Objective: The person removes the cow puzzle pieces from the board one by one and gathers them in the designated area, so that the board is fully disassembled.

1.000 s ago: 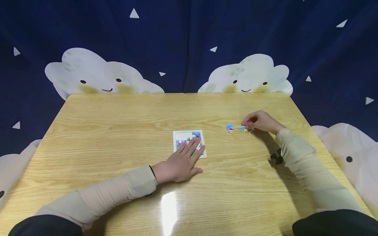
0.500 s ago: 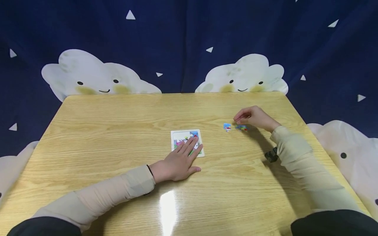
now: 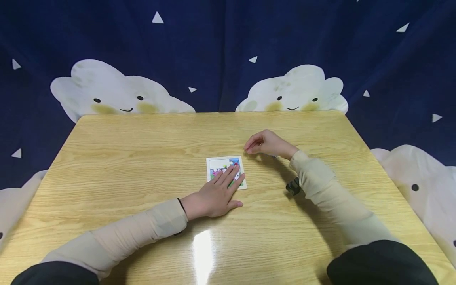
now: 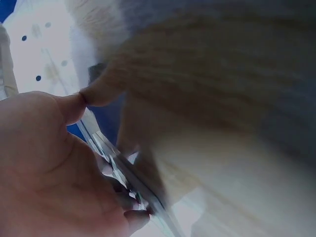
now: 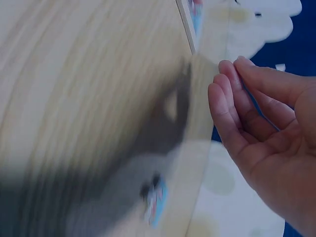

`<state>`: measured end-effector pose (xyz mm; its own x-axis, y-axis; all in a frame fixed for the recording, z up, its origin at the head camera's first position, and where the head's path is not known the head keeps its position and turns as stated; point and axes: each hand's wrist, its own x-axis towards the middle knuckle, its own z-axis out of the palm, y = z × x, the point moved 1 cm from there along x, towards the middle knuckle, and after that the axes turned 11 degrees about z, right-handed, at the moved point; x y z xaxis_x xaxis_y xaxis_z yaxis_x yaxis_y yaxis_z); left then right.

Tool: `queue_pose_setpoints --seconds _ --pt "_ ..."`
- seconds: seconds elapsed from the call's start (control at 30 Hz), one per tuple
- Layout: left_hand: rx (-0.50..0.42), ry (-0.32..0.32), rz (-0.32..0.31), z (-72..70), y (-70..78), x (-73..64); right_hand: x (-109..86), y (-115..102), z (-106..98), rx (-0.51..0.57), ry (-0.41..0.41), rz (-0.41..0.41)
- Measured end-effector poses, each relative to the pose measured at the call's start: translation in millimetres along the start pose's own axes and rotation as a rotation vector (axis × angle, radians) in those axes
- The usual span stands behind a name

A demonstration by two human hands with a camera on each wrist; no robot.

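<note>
A small framed jigsaw puzzle (image 3: 218, 163) lies on the table in the head view, its upper left part bare white. My left hand (image 3: 219, 198) rests flat across the puzzle's lower part with fingers spread. The left wrist view shows that palm (image 4: 54, 173) beside the thin puzzle edge (image 4: 123, 170). Just past the puzzle's far right corner is my right hand (image 3: 265, 143), thumb and index tips together. No piece shows at its fingertips (image 5: 227, 69); I cannot tell whether they hold one. A blue puzzle piece (image 5: 157, 202) lies behind this hand, mostly hidden in the head view.
The wooden table (image 3: 124, 158) reaches back to a navy curtain (image 3: 213, 47) with white clouds. A dark wrist camera (image 3: 293, 186) hangs under the right sleeve, which covers part of the table on that side. A bright reflection sits near the front.
My right hand has moved left from the two loose puzzle pieces toward the puzzle, now covering most of that area. My left hand stays on the puzzle. The head view shifted slightly.
</note>
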<state>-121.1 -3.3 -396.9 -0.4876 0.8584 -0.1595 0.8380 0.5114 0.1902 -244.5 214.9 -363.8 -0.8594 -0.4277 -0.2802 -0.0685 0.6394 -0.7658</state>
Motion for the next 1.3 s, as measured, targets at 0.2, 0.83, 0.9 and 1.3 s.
queue_pose_setpoints --seconds 0.2,0.83,0.9,1.3 --pt "0.002 0.001 0.003 -1.0 3.0 -3.5 11.5 -10.7 19.5 -0.017 -0.047 -0.005" --pt "-0.015 0.05 0.043 3.6 8.8 -16.0 18.2 -20.5 31.5 -0.161 -0.031 0.006" --pt "-0.013 0.045 0.041 2.7 9.4 -16.3 19.5 -21.1 32.2 -0.184 -0.028 -0.004" --pt "-0.008 0.025 0.031 1.0 10.0 -17.2 22.3 -24.2 37.3 -0.209 -0.019 -0.02"
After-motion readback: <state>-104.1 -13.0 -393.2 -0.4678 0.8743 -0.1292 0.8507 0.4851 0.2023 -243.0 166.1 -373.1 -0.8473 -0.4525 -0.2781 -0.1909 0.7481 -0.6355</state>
